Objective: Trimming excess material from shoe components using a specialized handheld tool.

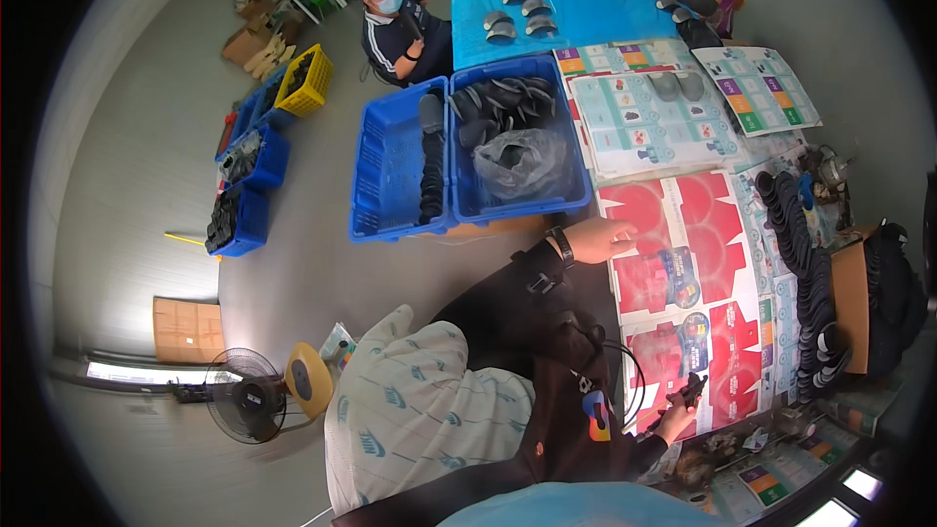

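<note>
My left hand [597, 240], with a dark band on its wrist, is stretched over the edge of red-and-white printed cardboard sheets [717, 278] on the table. Its fingers are extended and nothing shows in them. Closer to me, my right hand [674, 420] is closed around a small black tool [689, 391], whose exact kind I cannot make out. A thin black cable [639, 371] loops beside it. Beyond the sheets runs a long stacked row of black curved pads [795, 254].
Left of the table stand a blue crate [376, 181] and another blue crate [576, 190] holding black curved pieces and a clear plastic bag [522, 164]. A cardboard box [849, 307] stands at right. Two people sit by the blue-covered table [605, 0]. A fan [249, 395] is at left.
</note>
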A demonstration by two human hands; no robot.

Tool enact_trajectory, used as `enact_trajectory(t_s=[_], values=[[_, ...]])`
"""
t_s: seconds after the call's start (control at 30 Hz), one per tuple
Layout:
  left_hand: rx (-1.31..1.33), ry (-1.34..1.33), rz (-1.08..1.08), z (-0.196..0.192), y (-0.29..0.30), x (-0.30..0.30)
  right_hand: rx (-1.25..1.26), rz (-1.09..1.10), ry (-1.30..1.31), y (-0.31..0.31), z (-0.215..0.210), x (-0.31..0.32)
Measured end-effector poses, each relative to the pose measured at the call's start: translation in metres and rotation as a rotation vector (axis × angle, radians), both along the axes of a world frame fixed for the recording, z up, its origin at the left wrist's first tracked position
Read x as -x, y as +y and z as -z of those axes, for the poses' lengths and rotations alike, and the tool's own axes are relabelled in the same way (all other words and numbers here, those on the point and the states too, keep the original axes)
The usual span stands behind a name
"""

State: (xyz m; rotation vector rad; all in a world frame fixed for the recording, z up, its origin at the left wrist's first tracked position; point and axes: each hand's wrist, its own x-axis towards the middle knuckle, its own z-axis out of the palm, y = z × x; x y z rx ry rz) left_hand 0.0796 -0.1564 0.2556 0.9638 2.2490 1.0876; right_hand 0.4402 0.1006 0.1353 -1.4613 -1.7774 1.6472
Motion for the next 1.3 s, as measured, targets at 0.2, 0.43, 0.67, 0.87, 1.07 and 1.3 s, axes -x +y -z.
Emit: enact_trajectory(t_s=[0.2, 0.43, 0.67, 0.87, 1.07, 1.3], values=[[-0.007, 0.091, -0.036, -0.031, -0.012, -0.007, 0.009, 0.032, -0.032, -0.002, -0.001, -0.002], [0.148, 0.087, 0.049, -0.020, -0.031, -0.010, -0.053, -0.034, -0.219, -0.003, 0.025, -0.031], [0.208, 0.067, 0.097, 0.009, -0.041, -0.013, -0.676, -0.213, -0.988, -0.003, 0.138, -0.098], [0.464, 0.097, 0.064, 0.048, -0.073, -0.017, -0.702, -0.159, -1.162, 0.016, 0.172, -0.108], [0.450, 0.041, 0.095, 0.056, -0.081, -0.027, -0.651, -0.250, -0.845, 0.028, 0.125, -0.076], [-0.853, -1.438, -0.085, -0.028, -0.022, -0.062, 0.692, -0.258, 0.911, -0.044, -0.137, 0.080]])
